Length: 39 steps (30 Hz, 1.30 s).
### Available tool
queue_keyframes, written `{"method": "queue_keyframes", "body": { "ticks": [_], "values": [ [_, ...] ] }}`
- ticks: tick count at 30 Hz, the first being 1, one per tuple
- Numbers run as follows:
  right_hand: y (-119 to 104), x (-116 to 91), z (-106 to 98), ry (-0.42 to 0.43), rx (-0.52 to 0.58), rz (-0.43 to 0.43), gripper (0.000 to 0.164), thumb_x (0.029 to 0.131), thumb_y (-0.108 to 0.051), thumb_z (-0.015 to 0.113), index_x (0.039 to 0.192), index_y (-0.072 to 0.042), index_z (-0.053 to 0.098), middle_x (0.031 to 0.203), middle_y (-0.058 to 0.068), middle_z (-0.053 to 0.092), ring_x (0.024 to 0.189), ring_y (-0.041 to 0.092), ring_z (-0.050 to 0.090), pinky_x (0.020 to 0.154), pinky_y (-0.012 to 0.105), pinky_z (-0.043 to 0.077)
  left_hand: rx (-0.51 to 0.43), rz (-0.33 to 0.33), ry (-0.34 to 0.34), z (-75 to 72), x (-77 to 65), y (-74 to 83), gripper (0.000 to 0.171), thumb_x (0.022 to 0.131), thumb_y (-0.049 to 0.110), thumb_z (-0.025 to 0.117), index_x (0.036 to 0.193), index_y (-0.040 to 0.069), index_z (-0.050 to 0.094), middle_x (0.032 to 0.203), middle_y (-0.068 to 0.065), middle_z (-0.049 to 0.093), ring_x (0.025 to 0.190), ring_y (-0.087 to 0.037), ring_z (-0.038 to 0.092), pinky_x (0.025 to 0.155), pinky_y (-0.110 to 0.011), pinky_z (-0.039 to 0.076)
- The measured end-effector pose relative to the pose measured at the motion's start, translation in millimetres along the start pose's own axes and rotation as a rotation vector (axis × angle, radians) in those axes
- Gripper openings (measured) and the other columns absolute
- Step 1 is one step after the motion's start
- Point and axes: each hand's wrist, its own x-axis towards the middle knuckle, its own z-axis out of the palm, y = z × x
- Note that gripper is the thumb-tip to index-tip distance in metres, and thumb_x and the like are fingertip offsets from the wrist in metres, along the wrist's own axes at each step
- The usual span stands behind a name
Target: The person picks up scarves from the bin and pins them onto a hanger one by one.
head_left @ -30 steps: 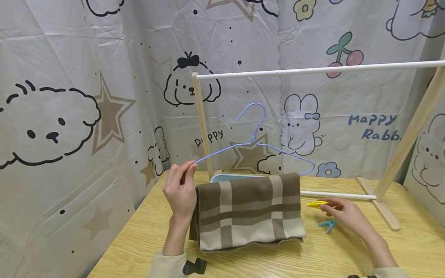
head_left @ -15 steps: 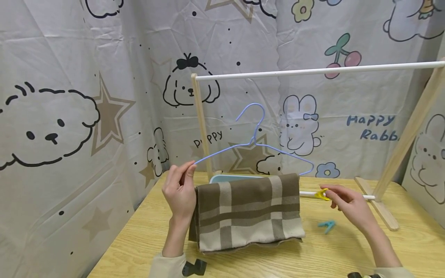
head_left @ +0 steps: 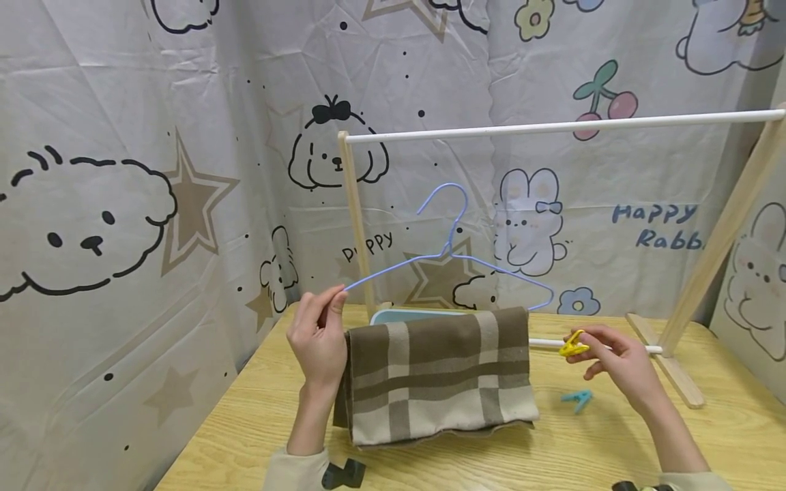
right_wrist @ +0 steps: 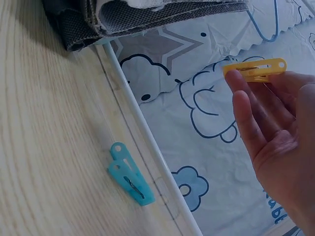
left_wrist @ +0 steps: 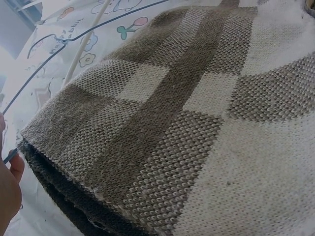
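Observation:
My left hand [head_left: 318,335] pinches the left corner of a blue wire hanger [head_left: 393,266], its hook pointing up. Folded over the hanger's lower bar hangs a brown and cream checked cloth [head_left: 439,375], which hides that bar. In the left wrist view the knitted cloth [left_wrist: 147,123] fills most of the picture, and only part of the hand [left_wrist: 9,189] shows at the edge. To the right of the cloth, my right hand [head_left: 623,365] holds a yellow clothespin [right_wrist: 256,69] between thumb and fingers, apart from cloth and hanger. A teal clothespin [right_wrist: 130,174] lies on the table below that hand.
Behind the cloth stands a wooden rack with a white top rail [head_left: 552,126] and a white lower rail [head_left: 543,342]. Partly hidden behind the cloth is a light blue tray [head_left: 399,314]. The wooden table [head_left: 245,423] meets a printed curtain [head_left: 202,102] at back and left.
My right hand has lifted slightly from near the teal clothespin, and the yellow clothespin has turned in its fingers. The left hand, hanger and cloth stay nearly still.

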Motion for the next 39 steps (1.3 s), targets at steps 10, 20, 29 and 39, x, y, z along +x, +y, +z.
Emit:
{"method": "queue_keyframes", "body": {
  "ticks": [10,20,29,39],
  "values": [
    [1.0,-0.3,-1.7,0.024,0.153,-0.044,0.035,0.103,-0.001,0.049,0.136,0.009,0.052,0.109,-0.006,0.070,0.083,0.012,0.074,0.059,0.030,0.059,0.002,-0.003,0.002,0.2,-0.4,-0.4,0.009,0.084,0.001,0.075,0.092,0.000,0.077,0.060,-0.008,0.044,0.055,-0.011,0.034,0.052,-0.019,0.026],
    [4.4,1.5,-3.8,-0.026,0.244,-0.025,0.031,0.104,-0.003,0.047,0.131,0.009,0.057,0.116,-0.007,0.070,0.094,0.015,0.074,0.070,0.032,0.060,-0.016,-0.007,0.009,0.8,0.1,0.1,0.009,0.083,-0.001,0.075,0.092,-0.001,0.077,0.060,-0.008,0.043,0.055,-0.011,0.033,0.051,-0.019,0.025],
    [3.4,0.7,-7.0,-0.121,0.406,0.026,0.034,0.103,0.002,0.046,0.135,0.005,0.056,0.128,-0.008,0.063,0.108,0.011,0.069,0.083,0.032,0.058,-0.019,-0.018,0.009,0.8,0.4,1.1,0.010,0.082,-0.002,0.075,0.092,-0.001,0.077,0.059,-0.008,0.042,0.055,-0.010,0.033,0.051,-0.019,0.024],
    [0.1,-0.5,-3.4,-0.038,0.238,0.125,0.046,0.095,0.003,0.062,0.139,-0.009,0.057,0.129,-0.015,0.058,0.108,-0.002,0.065,0.089,0.012,0.051,-0.027,-0.028,0.020,1.7,0.0,1.0,0.012,0.080,-0.004,0.076,0.092,-0.002,0.077,0.059,-0.008,0.041,0.055,-0.010,0.032,0.051,-0.020,0.024]
  ]
}}
